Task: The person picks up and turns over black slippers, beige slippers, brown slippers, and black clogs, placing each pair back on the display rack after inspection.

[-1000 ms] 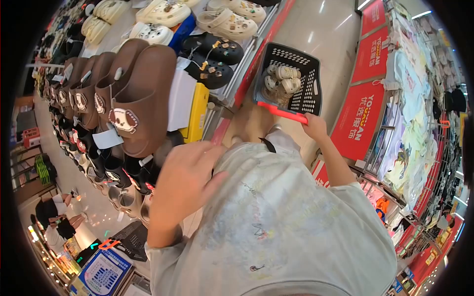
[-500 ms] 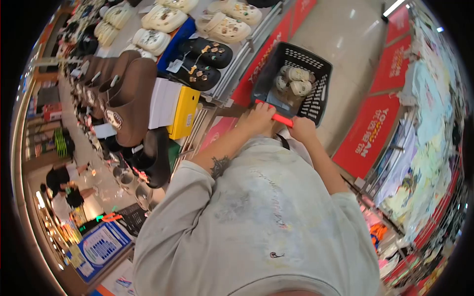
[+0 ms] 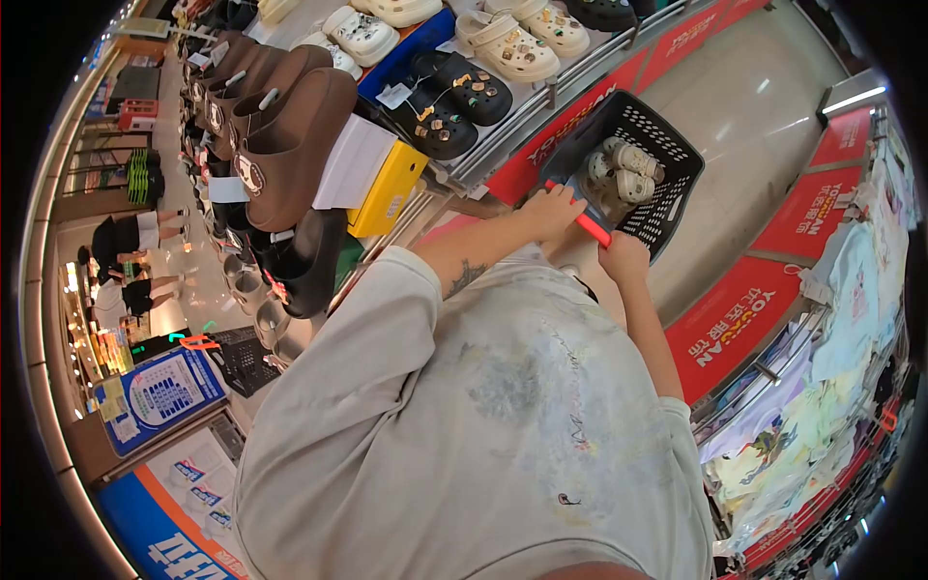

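Note:
A dark plastic shopping basket (image 3: 681,145) with perforated sides is in front of my body. Inside it lies a pair of cream clogs (image 3: 633,172) with small charms. Its red handle (image 3: 592,228) slants between my hands. My left hand (image 3: 553,211) is closed around the handle's upper left end. At the lower right end, my right hand (image 3: 624,257) grips the same handle. Nearest to my left forearm is a display of shoes, with black clogs (image 3: 447,130) and a yellow box (image 3: 387,188) beside a white one.
Brown clogs (image 3: 290,145) stand in a row on the left. A red-fronted stand (image 3: 744,319) with pale clothes (image 3: 841,319) lines the right side. Tiled floor (image 3: 744,116) runs between the displays. Two people (image 3: 126,290) are far off at left, beyond a blue sign (image 3: 164,396).
My viewpoint has shifted and turned. The basket and both hands now appear farther right, and the shoe display has slid right and up in view. Both hands still hold the handle.

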{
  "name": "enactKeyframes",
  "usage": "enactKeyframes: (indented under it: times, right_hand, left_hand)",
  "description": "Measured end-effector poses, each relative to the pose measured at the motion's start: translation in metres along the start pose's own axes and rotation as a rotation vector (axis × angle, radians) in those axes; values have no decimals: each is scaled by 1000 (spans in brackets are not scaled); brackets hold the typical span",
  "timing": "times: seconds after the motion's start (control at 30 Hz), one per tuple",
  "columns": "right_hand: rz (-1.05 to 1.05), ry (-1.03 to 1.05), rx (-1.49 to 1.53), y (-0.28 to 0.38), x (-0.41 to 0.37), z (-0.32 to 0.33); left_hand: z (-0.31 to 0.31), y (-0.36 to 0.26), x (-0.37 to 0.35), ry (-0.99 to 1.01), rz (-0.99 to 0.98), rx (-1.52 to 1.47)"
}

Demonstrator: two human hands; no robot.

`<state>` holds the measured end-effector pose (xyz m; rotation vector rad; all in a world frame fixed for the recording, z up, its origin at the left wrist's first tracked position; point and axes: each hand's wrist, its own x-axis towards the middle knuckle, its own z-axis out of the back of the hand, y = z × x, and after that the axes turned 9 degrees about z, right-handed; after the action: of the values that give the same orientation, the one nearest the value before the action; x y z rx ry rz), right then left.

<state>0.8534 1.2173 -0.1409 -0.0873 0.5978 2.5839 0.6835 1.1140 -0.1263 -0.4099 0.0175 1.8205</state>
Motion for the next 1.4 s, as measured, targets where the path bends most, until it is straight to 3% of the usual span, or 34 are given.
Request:
enactKeyframes:
  times: [0.23,0.3,0.4,0.6,0.77,0.87,1.03,1.1,1.17,1.23,1.3,1.37,1.4]
  right_hand:
    - [-85,42,-32,-17,23,21]
    - [-140,35,-41,-16,35,36]
    - [-132,30,-70,-37,43,33]
    - [-153,4,-100,-61,54,46]
    - [-155,-10,-63,-76,73,48]
    - [-183,8,-53,-80,72,54]
    - [-143,76,33,-77,77,56]
    - [-159,147,103,-77,76,59]
    - [-187,242,90,-73,85,63]
    - [-7,238,28,-51,85,80]
    - [14,314,-13,-33,100,89]
    - [204,112,116,-11,115,90]
    - [201,109,112,3,124,94]
  left_hand:
    - [26,7,33,-19,-51,265]
    - [30,20,34,-256,-114,346]
    - [60,33,33,-268,-147,335]
    - [89,64,43,-511,-8,193]
    - [103,86,41,-532,101,80]
    - [116,99,34,-748,246,44]
    - [129,123,12,-710,864,-35]
    - [130,129,4,-607,977,-32]
    - [136,136,-4,-314,1155,-94]
    - [144,142,-8,-245,1174,-158]
    - [147,150,-9,-193,1155,-267]
    - [148,170,-9,-128,1104,-355]
    - [143,184,-8,-93,1045,-473]
